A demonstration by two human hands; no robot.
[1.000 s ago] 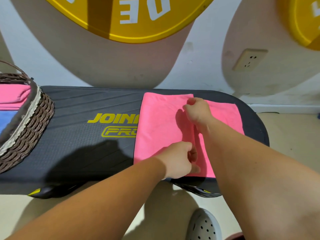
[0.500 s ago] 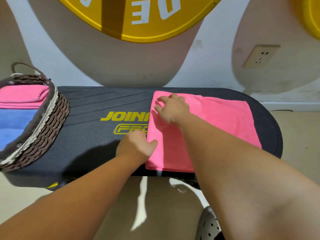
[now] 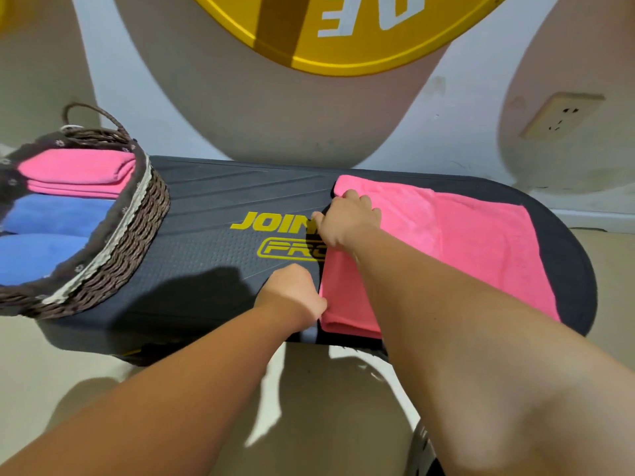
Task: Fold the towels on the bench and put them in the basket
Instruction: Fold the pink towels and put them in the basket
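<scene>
Pink towel [image 3: 481, 242] lies flat on right side of tabletop [image 3: 213, 269]; basket [image 3: 137, 214] at left end. Left hand [image 3: 292, 290] pinches its near-left edge, right hand [image 3: 347, 218] grips far-left edge. Lift both corners together, carry right, match edges squarely, smooth flat.
</scene>
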